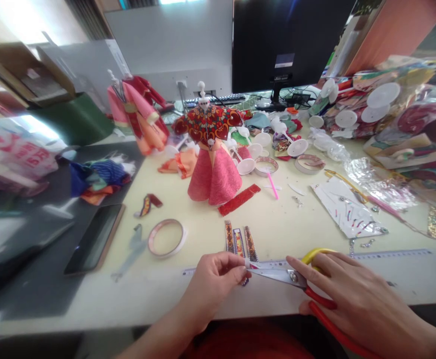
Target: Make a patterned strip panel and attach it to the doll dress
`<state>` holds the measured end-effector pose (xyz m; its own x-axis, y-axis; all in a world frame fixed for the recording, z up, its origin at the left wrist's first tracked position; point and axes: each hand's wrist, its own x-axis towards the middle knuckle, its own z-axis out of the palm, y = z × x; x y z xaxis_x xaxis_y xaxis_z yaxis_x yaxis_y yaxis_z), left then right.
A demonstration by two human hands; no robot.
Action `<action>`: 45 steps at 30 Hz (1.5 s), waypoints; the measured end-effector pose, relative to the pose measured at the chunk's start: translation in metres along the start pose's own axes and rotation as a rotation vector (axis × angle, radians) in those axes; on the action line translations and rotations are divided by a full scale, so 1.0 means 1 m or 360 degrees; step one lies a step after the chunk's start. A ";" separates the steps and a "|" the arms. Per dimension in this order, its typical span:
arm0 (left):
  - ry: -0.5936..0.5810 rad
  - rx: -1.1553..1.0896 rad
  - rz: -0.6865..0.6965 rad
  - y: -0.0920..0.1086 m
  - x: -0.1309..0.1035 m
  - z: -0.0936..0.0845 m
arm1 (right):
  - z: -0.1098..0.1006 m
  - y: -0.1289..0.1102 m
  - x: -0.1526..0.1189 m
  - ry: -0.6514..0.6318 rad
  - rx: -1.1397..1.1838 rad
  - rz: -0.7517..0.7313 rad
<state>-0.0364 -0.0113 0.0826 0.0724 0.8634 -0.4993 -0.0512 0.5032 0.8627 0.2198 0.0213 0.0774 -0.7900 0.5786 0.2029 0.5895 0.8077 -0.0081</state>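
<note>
So the left hand [218, 281] has thumb and fingertips pinched together on a small strip [247, 263] with a whitish end, too tiny for me to say what it's made of. The right hand [348, 281] is wrapped around a pair of scissors [292, 275] with red and yellow handles, blades pointing at the left fingertips and the tips right up by that strip. Can't really tell how far apart the blades are tbh.

A ruler [393, 255] lies crosswise on the pale table [296, 227], sticking out past both hands. Just beyond the left fingertips there are three pieces of patterned ribbon trim [237, 242] side by side, pretty colourful stuff. Off to the left of that hand is a roll of tape [183, 242] lying flat, and further left a phone [95, 239] with a dark screen.

Farther out, straight ahead of the left hand, a doll figure [215, 174] stands in a patterned red cape and pink skirt, with a glittery red strip [239, 200] near its hem. Past the right hand, a little to its left, there's a bright pink stick [272, 186], and more directly ahead of it lies a clear bag [339, 204] of little coloured bits
</note>
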 end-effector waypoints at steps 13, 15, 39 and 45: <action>-0.0060 -0.0012 -0.0043 0.009 -0.001 -0.003 | 0.002 0.003 0.001 0.0177 -0.0203 -0.0147; -0.0074 0.0005 -0.0032 0.010 -0.001 -0.003 | 0.002 0.003 0.002 0.0188 -0.0210 -0.0154; -0.0101 0.0048 0.0006 0.009 0.002 -0.007 | 0.000 0.002 0.007 0.0149 -0.0207 -0.0176; -0.0116 0.0006 0.0024 0.012 0.001 -0.006 | 0.003 0.006 0.002 0.0220 -0.0263 -0.0190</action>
<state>-0.0430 -0.0042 0.0922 0.1441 0.8658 -0.4792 -0.0488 0.4899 0.8704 0.2207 0.0274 0.0751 -0.8317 0.4502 0.3250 0.5222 0.8332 0.1821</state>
